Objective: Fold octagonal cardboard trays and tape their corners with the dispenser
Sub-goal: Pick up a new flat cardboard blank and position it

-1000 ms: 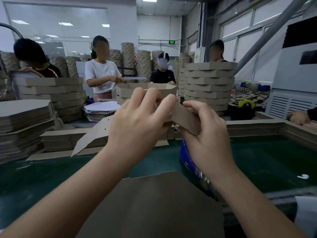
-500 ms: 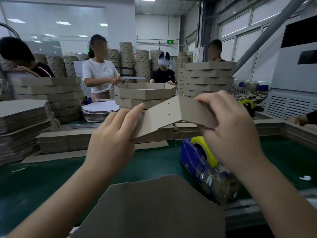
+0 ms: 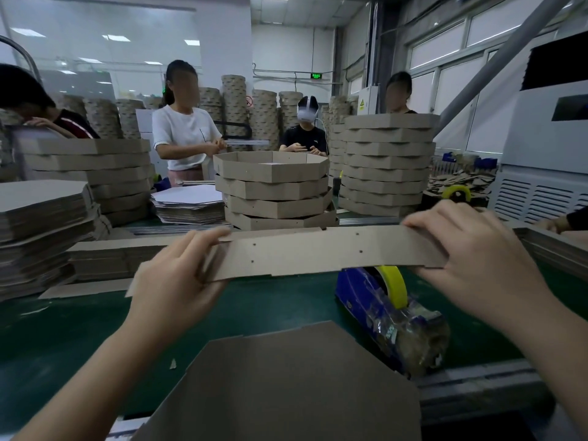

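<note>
While left hand (image 3: 173,281) and right hand (image 3: 477,268) grip the strip (image 3: 318,253), it part-hides the dispenser (image 3: 391,316).

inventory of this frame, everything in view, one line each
belt: one, dark green, runs across the bench
cardboard strip: one, brown, held level above the belt
tape dispenser: one, blue with a yellow roll, on the belt below the strip's right half
flat octagonal sheet: one, brown, near edge, centre
folded tray stacks: three, brown, far side, left, centre and right
flat blank pile: one, brown, far left
white sheet pile: one, white, left of the centre stack
workers: four, behind the stacks
left hand: one, grips the strip's left end
right hand: one, grips the strip's right end
</note>
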Demonstrator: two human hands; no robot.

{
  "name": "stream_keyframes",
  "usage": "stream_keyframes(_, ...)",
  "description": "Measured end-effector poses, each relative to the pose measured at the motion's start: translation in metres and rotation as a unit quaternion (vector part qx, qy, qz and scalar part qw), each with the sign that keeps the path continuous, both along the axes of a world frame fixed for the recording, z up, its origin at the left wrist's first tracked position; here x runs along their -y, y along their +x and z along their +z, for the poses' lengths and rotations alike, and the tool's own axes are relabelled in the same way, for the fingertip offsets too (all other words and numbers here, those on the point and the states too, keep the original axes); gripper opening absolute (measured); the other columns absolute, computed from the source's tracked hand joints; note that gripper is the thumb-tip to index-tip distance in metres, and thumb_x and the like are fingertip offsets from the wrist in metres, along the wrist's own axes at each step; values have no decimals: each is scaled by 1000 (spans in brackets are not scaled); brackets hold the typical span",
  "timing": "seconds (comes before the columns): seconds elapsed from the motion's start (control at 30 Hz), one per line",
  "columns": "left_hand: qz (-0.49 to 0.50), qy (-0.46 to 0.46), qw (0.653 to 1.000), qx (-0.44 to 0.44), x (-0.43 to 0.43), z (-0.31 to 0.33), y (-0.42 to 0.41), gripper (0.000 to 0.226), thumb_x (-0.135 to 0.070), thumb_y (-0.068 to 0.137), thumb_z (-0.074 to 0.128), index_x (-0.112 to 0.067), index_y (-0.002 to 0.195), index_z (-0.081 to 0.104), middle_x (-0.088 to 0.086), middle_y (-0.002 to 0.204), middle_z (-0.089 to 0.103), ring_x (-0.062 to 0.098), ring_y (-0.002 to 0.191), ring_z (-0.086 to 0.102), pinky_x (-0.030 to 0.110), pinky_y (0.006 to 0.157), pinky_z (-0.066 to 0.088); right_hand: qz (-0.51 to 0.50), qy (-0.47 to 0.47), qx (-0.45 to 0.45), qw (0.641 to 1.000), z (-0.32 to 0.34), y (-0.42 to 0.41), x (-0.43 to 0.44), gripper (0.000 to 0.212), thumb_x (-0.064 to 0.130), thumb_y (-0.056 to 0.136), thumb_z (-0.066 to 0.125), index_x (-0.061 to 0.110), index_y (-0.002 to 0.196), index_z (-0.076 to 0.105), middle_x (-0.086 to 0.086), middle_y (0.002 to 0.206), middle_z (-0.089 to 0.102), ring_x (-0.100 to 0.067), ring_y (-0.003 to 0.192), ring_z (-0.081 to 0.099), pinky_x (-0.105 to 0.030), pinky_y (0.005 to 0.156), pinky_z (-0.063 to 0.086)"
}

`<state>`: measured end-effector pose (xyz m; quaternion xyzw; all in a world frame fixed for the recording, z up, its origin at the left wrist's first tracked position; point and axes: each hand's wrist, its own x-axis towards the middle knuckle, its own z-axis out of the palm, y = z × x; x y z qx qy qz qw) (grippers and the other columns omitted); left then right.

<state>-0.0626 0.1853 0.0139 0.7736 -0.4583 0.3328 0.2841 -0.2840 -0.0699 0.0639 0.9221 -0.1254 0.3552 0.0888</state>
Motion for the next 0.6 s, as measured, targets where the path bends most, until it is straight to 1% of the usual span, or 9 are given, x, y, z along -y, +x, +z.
stream_keyframes(0.1, -44, 64, 997, 20, -4, 5, -9, 47, -41, 82, 53, -20, 123, 63, -4, 106, 65, 19, 87, 62, 31, 68, 49, -38, 77, -67, 994, -6, -17, 13, 40, 50, 70, 64, 45, 106, 48, 20, 100, 51, -13, 94, 51, -37, 77, 45)
stream_keyframes(0.17, -53, 80, 994, 45, -2, 7, -19, 48, -41, 83, 49, -16, 121, 66, -1, 103, 65, 22, 87, 63, 35, 67, 53, -21, 141, -120, 982, -7, -31, 22, 44, 77, 64, 54, 56, 100, 42, 31, 99, 49, 0, 95, 50, -31, 78, 47)
stream_keyframes(0.23, -61, 81, 992, 80, 6, 10, -33, 48, -39, 84, 49, -14, 122, 66, 1, 98, 64, 22, 84, 62, 36, 66, 54, 29, 235, -139, 961, -9, -44, 23, 61, 92, 53, 52, 63, 107, 45, 35, 107, 55, 7, 100, 54, -25, 78, 49)
stream_keyframes(0.3, -73, 80, 988, 109, 17, 12, -50, 48, -38, 86, 48, -13, 124, 66, 2, 94, 63, 22, 80, 61, 33, 64, 53, 103, 328, -135, 929, -13, -53, 16, 80, 91, 43, 64, 69, 116, 40, 35, 114, 57, 10, 102, 56, -19, 78, 51)
stream_keyframes(0.37, -82, 90, 985, 123, 30, 14, -66, 48, -37, 88, 45, -13, 124, 66, 3, 92, 63, 22, 78, 61, 33, 62, 53, 171, 383, -129, 898, -15, -53, 4, 95, 81, 41, 76, 69, 126, 34, 25, 114, 60, -1, 98, 63, -13, 76, 51)
stream_keyframes(0.43, -91, 103, 983, 122, 40, 15, -78, 49, -38, 88, 43, -15, 125, 66, 3, 91, 64, 21, 77, 62, 35, 60, 54, 214, 409, -133, 877, -16, -49, -5, 103, 71, 44, 83, 70, 131, 27, 25, 116, 58, -10, 94, 67, -22, 77, 55)
stream_keyframes(0.5, -92, 110, 982, 119, 46, 15, -87, 51, -39, 88, 41, -15, 125, 65, 3, 90, 64, 21, 76, 61, 35, 59, 53, 214, 398, -148, 880, -19, -39, -16, 94, 75, 48, 77, 74, 127, 27, 34, 118, 52, 0, 99, 63, -23, 76, 53)
stream_keyframes(0.57, -89, 105, 981, 134, 50, 12, -95, 51, -39, 87, 43, -14, 123, 67, 3, 89, 64, 23, 74, 61, 33, 58, 52, 215, 402, -147, 878, -24, -27, -32, 81, 80, 52, 70, 72, 124, 34, 39, 116, 53, 12, 103, 57, -13, 78, 49)
stream_keyframes(0.6, -90, 101, 980, 144, 52, 9, -99, 51, -39, 86, 44, -12, 122, 67, 4, 89, 65, 24, 74, 61, 33, 58, 52, 226, 407, -133, 875, -29, -21, -39, 74, 79, 55, 68, 69, 122, 38, 37, 115, 56, 13, 103, 57, -9, 77, 47)
